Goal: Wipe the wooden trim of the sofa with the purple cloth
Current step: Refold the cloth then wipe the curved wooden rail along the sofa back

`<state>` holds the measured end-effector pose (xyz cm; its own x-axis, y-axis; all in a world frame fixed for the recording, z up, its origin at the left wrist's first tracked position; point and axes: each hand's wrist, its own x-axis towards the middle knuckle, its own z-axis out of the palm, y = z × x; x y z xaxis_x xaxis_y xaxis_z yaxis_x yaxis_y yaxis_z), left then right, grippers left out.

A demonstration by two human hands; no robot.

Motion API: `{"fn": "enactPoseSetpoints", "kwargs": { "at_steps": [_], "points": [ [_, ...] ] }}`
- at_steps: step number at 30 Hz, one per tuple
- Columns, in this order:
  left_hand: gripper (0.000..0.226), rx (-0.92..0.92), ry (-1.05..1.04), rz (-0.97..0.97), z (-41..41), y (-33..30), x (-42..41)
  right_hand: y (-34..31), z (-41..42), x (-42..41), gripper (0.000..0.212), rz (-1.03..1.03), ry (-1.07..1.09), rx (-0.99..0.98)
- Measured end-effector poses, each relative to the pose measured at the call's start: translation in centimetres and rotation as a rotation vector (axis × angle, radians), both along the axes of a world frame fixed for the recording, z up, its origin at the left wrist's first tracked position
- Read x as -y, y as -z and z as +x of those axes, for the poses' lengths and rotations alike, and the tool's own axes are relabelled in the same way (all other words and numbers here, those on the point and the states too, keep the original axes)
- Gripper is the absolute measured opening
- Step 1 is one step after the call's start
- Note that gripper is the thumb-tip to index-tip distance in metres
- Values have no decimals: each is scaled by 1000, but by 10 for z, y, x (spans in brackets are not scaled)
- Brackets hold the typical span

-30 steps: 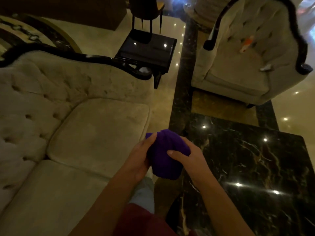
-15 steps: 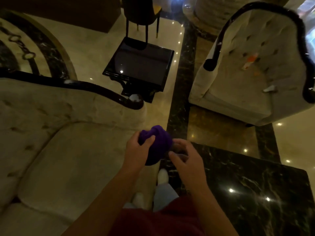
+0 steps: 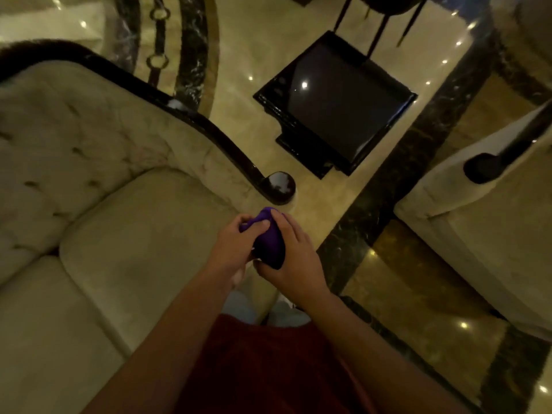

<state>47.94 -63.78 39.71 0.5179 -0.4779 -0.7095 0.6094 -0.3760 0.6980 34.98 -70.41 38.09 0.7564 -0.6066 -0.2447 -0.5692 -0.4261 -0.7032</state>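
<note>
A bunched purple cloth (image 3: pixel 269 245) sits between both hands in the middle of the view. My left hand (image 3: pixel 231 249) pinches its left side and my right hand (image 3: pixel 294 261) wraps around its right side. The beige tufted sofa (image 3: pixel 119 222) fills the left half. Its dark glossy wooden trim (image 3: pixel 209 127) runs along the top of the back and arm and ends in a round scroll (image 3: pixel 279 188) just above the cloth. The cloth is close to that scroll but apart from it.
A black glossy side table (image 3: pixel 337 103) stands on the marble floor beyond the sofa arm. A beige armchair (image 3: pixel 490 228) with its own dark trim is at the right. Chair legs (image 3: pixel 379 28) show at the top. My red shirt (image 3: pixel 268 369) fills the bottom centre.
The view has moved forward and tilted down toward the sofa arm. My right hand has closed back onto the cloth, and both hands carried it nearer the trim's scroll end.
</note>
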Motion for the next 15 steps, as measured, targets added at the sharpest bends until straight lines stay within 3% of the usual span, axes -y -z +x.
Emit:
{"fn": "enactPoseSetpoints", "kwargs": {
  "at_steps": [5, 10, 13, 15],
  "points": [
    [8, 167, 171, 99, 33, 24, 30, 20, 30, 47, 87, 155, -33, -9],
    [5, 111, 336, 74, 91, 76, 61, 54, 54, 100, 68, 240, 164, -18],
    [8, 183, 156, 161, 133, 118, 77, 73, 66, 135, 68, 110, 338, 36],
    [28, 248, 53, 246, 165, 137, 82, 83, 82, 154, 68, 28, 394, 78]
  ]
}}
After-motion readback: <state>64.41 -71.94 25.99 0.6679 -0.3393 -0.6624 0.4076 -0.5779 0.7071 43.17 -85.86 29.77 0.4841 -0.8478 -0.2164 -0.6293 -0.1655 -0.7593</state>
